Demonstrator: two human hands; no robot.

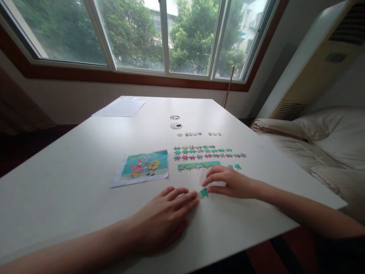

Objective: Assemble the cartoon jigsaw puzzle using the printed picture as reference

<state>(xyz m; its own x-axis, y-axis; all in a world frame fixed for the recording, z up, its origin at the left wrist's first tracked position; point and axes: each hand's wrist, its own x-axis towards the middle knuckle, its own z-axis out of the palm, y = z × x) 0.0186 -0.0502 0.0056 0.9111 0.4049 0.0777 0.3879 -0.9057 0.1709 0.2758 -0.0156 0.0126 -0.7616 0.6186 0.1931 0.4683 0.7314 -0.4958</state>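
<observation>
My left hand (164, 217) lies flat on the white table (71, 175), fingers stretched toward a small teal puzzle piece (203, 193). My right hand (228, 182) rests palm down just right of that piece, fingertips touching it. Both hands meet at the piece. Beyond my right hand lies a joined strip of green puzzle pieces (198, 165), and behind it two rows of loose teal and pink pieces (208, 152). A cartoon reference picture (142, 166) lies flat to the left of the rows.
Small pale pieces (198, 134) and two round cable holes (176, 125) lie farther back. A sheet of paper (119, 107) sits at the far left corner. A cushioned sofa (322, 140) stands right of the table, windows behind.
</observation>
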